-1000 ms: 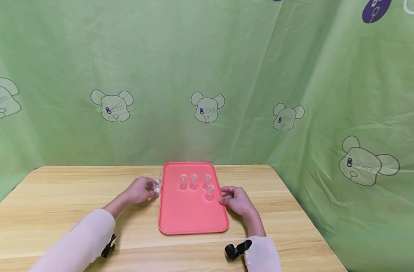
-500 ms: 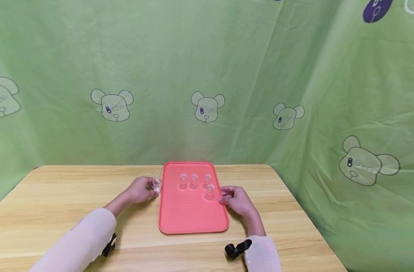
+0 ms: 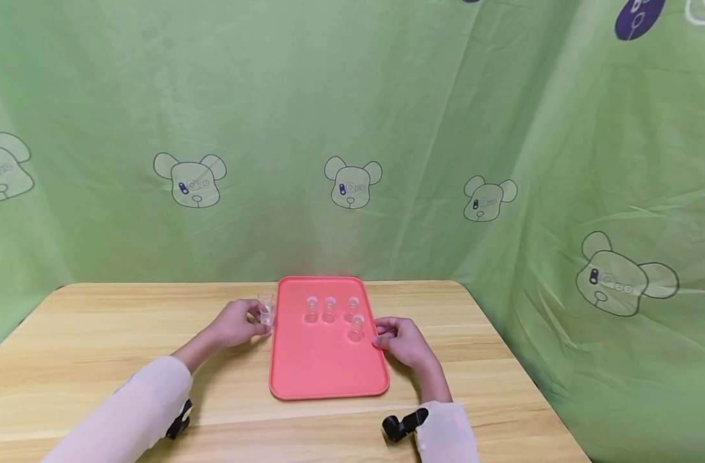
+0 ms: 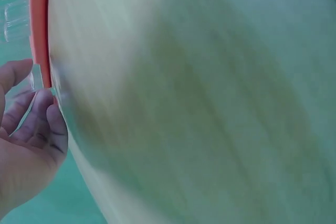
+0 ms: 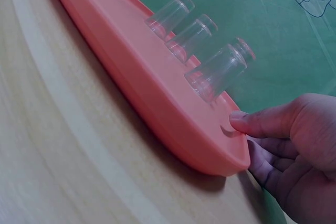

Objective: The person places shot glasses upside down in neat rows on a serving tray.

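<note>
My left hand [image 3: 238, 323] holds a clear shot glass [image 3: 266, 310] between thumb and fingers, right at the left edge of the pink tray [image 3: 323, 370]. In the left wrist view, the fingers partly hide that glass [image 4: 37, 77]. Several more clear shot glasses stand on the tray, narrower end up; the nearest one [image 3: 357, 327] is close to its right edge. My right hand [image 3: 407, 341] grips the tray's right rim. The right wrist view shows its thumb [image 5: 252, 123] over the rim and the other fingers on the outer side, near a glass [image 5: 218, 72].
The tray lies on a wooden table [image 3: 127, 308], its far end close to the table's back edge. A green curtain [image 3: 271, 96] with mouse-head drawings hangs behind and to the right. Black wrist devices show at the left sleeve [image 3: 135, 408] and the right sleeve [image 3: 448, 431].
The left forearm has shifted slightly left, and the ring in the lower part of the held shot glass shows less clearly. The right hand, tray and standing glasses look unmoved.
</note>
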The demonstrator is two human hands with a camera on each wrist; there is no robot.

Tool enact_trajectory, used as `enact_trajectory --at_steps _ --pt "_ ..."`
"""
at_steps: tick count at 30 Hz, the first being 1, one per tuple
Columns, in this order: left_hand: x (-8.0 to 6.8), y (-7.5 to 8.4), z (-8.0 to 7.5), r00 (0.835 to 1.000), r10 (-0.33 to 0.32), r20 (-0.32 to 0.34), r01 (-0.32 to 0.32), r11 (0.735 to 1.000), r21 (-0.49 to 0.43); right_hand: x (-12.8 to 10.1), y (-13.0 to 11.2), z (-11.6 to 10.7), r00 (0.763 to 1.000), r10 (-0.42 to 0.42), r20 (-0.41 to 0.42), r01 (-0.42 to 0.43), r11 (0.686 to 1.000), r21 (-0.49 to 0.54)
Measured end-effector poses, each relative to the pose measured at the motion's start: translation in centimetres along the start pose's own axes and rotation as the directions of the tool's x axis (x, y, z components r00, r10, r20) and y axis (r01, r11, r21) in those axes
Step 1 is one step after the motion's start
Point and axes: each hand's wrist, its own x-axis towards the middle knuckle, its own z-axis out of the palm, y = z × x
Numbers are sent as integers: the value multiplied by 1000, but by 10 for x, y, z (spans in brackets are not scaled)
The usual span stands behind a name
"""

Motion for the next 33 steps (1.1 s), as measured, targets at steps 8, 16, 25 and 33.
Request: enact_trajectory --at_steps 8,16,25,33 --pt "-2 6 0 1000 19 -18 -20 997 -76 -1 0 0 1000 -8 1 8 1000 -24" --pt "-1 12 6 997 66 -31 -68 995 -74 0 0 -1 1000 -4 -6 4 1000 -21" --pt "0 24 11 993 116 -27 -118 991 -61 0 1 0 1000 -1 -4 1 1000 -11" --pt "3 34 17 991 130 -28 -131 991 -33 0 -1 -1 1000 -5 3 5 1000 -10"
